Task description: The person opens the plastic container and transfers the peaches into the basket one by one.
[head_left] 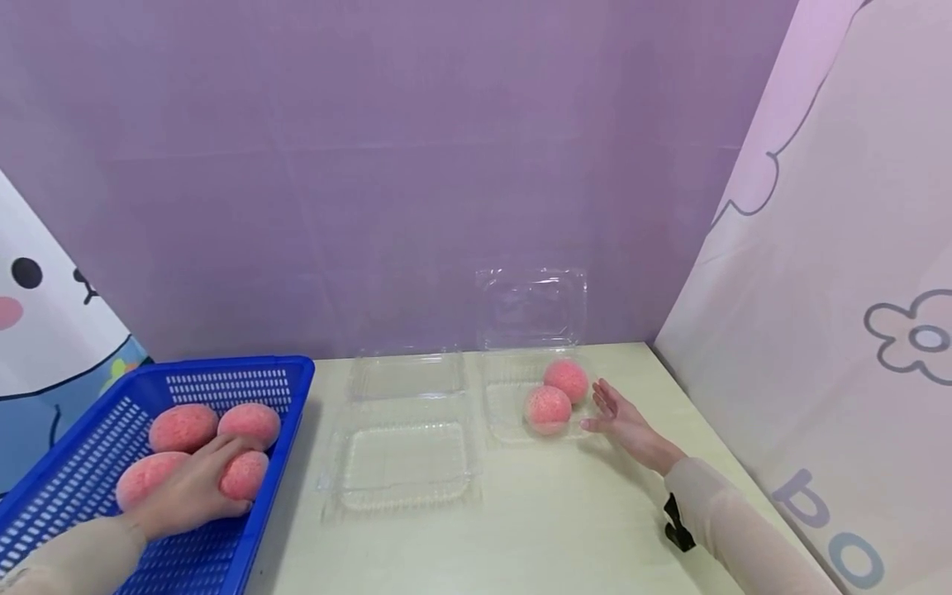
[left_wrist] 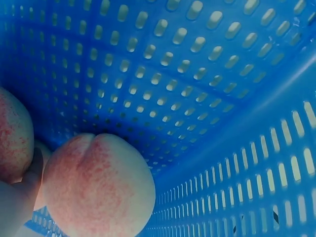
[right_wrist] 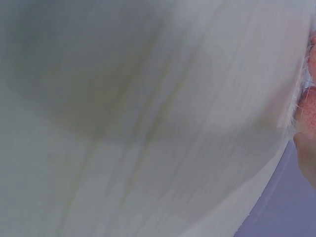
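Inside the blue basket (head_left: pixel 301 388), several pink peaches lie together. My left hand (head_left: pixel 186 487) reaches in from the front and grips the peach (head_left: pixel 244 475) nearest the basket's right wall, fingers over its top and thumb low at its side. The left wrist view shows a peach (left_wrist: pixel 98 187) with a clear groove close by the thumb (left_wrist: pixel 30 180). Two more peaches sit touching in the right clear plastic container (head_left: pixel 506 413), whose lid (head_left: pixel 531 310) stands up. My right hand (head_left: pixel 625 426) is held beside that container's right edge, fingers extended and holding nothing.
A second clear container (head_left: pixel 405 463) lies with its lid folded back between the basket and the right container. A purple cloth wall (head_left: pixel 446 165) rises behind the pale table (head_left: pixel 558 529), and a printed cloth panel (head_left: pixel 833 330) borders the right side.
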Tool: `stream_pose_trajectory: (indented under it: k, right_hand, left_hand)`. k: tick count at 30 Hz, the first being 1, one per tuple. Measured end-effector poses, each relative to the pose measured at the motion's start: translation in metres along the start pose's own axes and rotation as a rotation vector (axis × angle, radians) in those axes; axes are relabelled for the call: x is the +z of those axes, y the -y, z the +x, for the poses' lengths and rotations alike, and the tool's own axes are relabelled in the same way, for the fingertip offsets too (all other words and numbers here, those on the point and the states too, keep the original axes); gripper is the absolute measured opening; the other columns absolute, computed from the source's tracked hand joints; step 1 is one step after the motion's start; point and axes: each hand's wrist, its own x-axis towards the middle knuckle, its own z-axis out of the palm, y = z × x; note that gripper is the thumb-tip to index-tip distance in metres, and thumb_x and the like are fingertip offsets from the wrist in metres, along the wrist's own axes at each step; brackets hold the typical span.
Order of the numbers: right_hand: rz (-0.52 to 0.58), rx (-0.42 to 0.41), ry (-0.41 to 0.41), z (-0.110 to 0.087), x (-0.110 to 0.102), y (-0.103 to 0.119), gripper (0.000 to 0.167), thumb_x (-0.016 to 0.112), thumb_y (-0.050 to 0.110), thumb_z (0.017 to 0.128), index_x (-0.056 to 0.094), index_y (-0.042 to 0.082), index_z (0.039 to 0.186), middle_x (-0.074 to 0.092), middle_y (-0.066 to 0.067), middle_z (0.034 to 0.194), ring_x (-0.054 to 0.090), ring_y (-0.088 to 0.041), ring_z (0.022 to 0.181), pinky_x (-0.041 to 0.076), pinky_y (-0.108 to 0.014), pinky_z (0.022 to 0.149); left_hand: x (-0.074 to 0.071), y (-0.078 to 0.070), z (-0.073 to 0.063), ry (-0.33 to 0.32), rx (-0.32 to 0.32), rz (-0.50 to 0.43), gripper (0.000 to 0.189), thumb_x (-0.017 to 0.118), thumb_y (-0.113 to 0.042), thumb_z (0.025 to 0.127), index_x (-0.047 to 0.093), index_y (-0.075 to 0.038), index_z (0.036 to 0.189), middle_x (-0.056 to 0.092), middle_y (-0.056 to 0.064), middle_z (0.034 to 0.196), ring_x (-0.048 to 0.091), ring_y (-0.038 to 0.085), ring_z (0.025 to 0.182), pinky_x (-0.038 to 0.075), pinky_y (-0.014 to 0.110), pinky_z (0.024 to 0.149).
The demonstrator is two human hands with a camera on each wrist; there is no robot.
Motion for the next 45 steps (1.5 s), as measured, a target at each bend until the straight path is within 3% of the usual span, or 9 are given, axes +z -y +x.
stream_pose_trajectory:
  k: [4, 10, 12, 15, 18, 22, 27, 38, 45]
  right_hand:
    - [0.009, -0.004, 0.001, 0.000, 0.001, 0.000, 0.096, 0.064, 0.010, 0.083, -0.009, 0.003, 0.145, -0.004, -0.015, 0.154, -0.001, -0.034, 0.140, 0.008, -0.048, 0.112]
    - [0.014, 0.006, -0.003, 0.000, 0.001, 0.001, 0.096, 0.064, 0.010, 0.083, -0.009, 0.004, 0.146, -0.004, -0.015, 0.154, -0.001, -0.034, 0.140, 0.009, -0.049, 0.112]
    - [0.014, 0.012, -0.006, 0.000, 0.001, 0.002, 0.096, 0.064, 0.010, 0.083, -0.009, 0.004, 0.146, -0.004, -0.015, 0.154, -0.001, -0.034, 0.140, 0.009, -0.049, 0.112]
    - [0.014, 0.008, 0.006, -0.001, 0.000, 0.001, 0.097, 0.064, 0.010, 0.083, -0.010, 0.004, 0.145, -0.006, -0.015, 0.153, -0.002, -0.035, 0.140, 0.008, -0.049, 0.112]
    - [0.020, 0.009, 0.003, -0.001, 0.000, 0.001, 0.097, 0.064, 0.010, 0.083, -0.010, 0.005, 0.145, -0.005, -0.014, 0.154, -0.001, -0.034, 0.140, 0.008, -0.048, 0.112]
    - [0.017, 0.008, -0.002, -0.001, 0.000, 0.000, 0.097, 0.064, 0.010, 0.083, -0.010, 0.005, 0.146, -0.005, -0.014, 0.154, -0.001, -0.034, 0.140, 0.009, -0.048, 0.112]
    - [0.017, 0.005, 0.005, -0.001, -0.001, -0.001, 0.097, 0.064, 0.011, 0.083, -0.010, 0.005, 0.145, -0.005, -0.014, 0.154, -0.002, -0.034, 0.140, 0.008, -0.049, 0.112]
    - [0.004, -0.021, 0.017, -0.001, -0.002, 0.002, 0.095, 0.062, 0.011, 0.085, -0.011, 0.005, 0.145, -0.006, -0.014, 0.154, -0.003, -0.034, 0.140, 0.007, -0.050, 0.112]
    - [0.007, 0.003, 0.007, 0.000, -0.001, -0.002, 0.097, 0.064, 0.010, 0.083, -0.010, 0.006, 0.146, -0.004, -0.013, 0.154, -0.001, -0.033, 0.141, 0.007, -0.049, 0.112]
  left_hand:
    - [0.003, 0.002, 0.000, -0.012, -0.010, -0.013, 0.065, 0.080, -0.031, 0.063, 0.051, -0.015, 0.120, 0.049, 0.006, 0.119, 0.050, 0.024, 0.103, 0.046, 0.056, 0.084]
    - [0.003, 0.004, 0.000, -0.085, 0.076, 0.056, 0.065, 0.081, -0.031, 0.063, 0.053, -0.018, 0.120, 0.050, -0.002, 0.121, 0.049, 0.013, 0.102, 0.049, 0.031, 0.085]
    - [0.003, 0.005, 0.001, -0.070, 0.078, 0.047, 0.066, 0.080, -0.033, 0.064, 0.052, -0.018, 0.121, 0.049, 0.000, 0.122, 0.048, 0.016, 0.104, 0.048, 0.035, 0.087]
    - [0.002, 0.007, 0.001, -0.042, 0.065, 0.006, 0.067, 0.079, -0.035, 0.065, 0.050, -0.015, 0.122, 0.047, 0.005, 0.125, 0.047, 0.022, 0.108, 0.044, 0.051, 0.089]
    - [0.001, 0.008, 0.001, -0.026, 0.061, -0.005, 0.072, 0.078, -0.039, 0.065, 0.048, -0.012, 0.125, 0.046, 0.009, 0.127, 0.046, 0.027, 0.110, 0.041, 0.057, 0.089]
    - [-0.001, 0.010, 0.001, -0.028, 0.069, 0.012, 0.077, 0.078, -0.040, 0.065, 0.046, -0.009, 0.128, 0.045, 0.012, 0.129, 0.045, 0.030, 0.113, 0.039, 0.059, 0.090]
    - [-0.003, 0.013, 0.001, -0.011, 0.036, 0.008, 0.077, 0.080, -0.035, 0.064, 0.047, -0.007, 0.127, 0.043, 0.018, 0.130, 0.041, 0.037, 0.116, 0.035, 0.063, 0.090]
    - [-0.007, 0.017, 0.000, 0.037, -0.001, 0.059, 0.079, 0.077, -0.037, 0.067, 0.042, -0.006, 0.131, 0.037, 0.021, 0.132, 0.044, 0.039, 0.114, 0.039, 0.064, 0.086]
    - [-0.006, 0.018, 0.001, 0.052, -0.024, 0.065, 0.079, 0.077, -0.037, 0.067, 0.042, -0.006, 0.130, 0.038, 0.023, 0.131, 0.044, 0.042, 0.113, 0.039, 0.065, 0.085]
